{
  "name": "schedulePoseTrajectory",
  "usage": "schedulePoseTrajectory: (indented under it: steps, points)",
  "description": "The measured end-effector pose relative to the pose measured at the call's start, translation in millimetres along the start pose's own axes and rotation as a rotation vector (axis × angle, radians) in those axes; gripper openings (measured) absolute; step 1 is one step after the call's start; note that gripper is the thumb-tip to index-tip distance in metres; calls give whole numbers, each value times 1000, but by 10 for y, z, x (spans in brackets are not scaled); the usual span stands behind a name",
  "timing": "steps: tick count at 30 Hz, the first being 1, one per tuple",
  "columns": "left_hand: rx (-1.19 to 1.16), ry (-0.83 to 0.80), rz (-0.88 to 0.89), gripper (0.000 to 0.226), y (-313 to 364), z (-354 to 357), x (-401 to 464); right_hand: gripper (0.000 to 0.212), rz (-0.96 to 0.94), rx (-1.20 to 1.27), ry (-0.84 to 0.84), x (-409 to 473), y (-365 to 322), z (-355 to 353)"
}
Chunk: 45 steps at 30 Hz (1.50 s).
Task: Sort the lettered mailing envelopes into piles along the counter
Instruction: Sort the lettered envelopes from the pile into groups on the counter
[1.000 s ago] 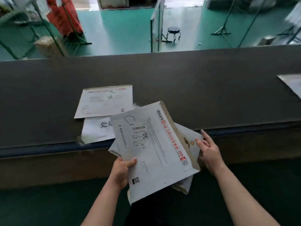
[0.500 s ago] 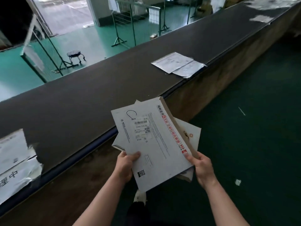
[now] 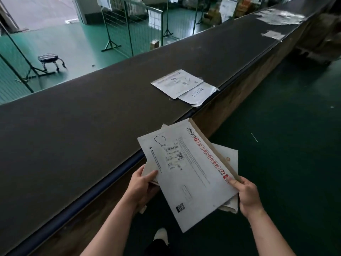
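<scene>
I see the left hand (image 3: 141,185) gripping the near left edge of a stack of envelopes (image 3: 228,159), thumb on top and fingers curled beneath. The right hand (image 3: 246,196) pinches the right side of the top envelope (image 3: 191,174), thumb pressed by its red printed strip. That top envelope is white, with a hand-drawn letter that looks like a C, though I can't read it surely, plus a barcode label and a QR code. The stack hangs just off the front edge of the desk (image 3: 92,135), over the dark green floor (image 3: 286,126).

Farther along the desk, a lone envelope (image 3: 177,83) lies flat, overlapping a taped paper sign (image 3: 198,94) at the front edge. More pale sheets (image 3: 273,34) sit at the far end, too blurred to make out. Beyond the desk I see a small stool (image 3: 48,59) on the lighter green floor.
</scene>
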<state>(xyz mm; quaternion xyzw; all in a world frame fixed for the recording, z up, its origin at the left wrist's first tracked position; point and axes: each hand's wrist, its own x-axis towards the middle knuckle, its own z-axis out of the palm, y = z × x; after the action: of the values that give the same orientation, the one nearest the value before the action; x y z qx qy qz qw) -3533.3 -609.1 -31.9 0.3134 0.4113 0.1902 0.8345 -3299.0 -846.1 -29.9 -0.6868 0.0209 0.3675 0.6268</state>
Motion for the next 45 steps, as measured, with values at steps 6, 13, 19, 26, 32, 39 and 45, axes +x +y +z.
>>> schedulePoseTrajectory:
  steps: [6, 13, 19, 26, 32, 39, 45]
  points:
    - [-92, 67, -1, 26, 334, 575, 750, 24, -86, 56, 136, 522, -515, 281]
    - [175, -161, -116, 38, 316, 1432, 1540, 22, -88, -70, 286, 1105, -809, -395]
    - [669, -410, -126, 59, 511, 2115, 2208, 41, -116, -12, 443, 1928, -1115, -1007]
    - [688, -341, -209, 59, 516, 3363, 2807, 23, -130, 20, 168, 2931, -1863, -1860]
    - [499, -92, -193, 22, 392, 3895, 3211, 44, -106, 207, -115, 3517, -2381, -2246]
    - [463, 130, -29, 26, 488, 4125, 3905, 34, 14, 139, -167, 4412, -2663, -2082]
    - [290, 214, 32, 23, 868, 4175, 4691, 19, -58, -187, -192, 5304, -3312, -1323]
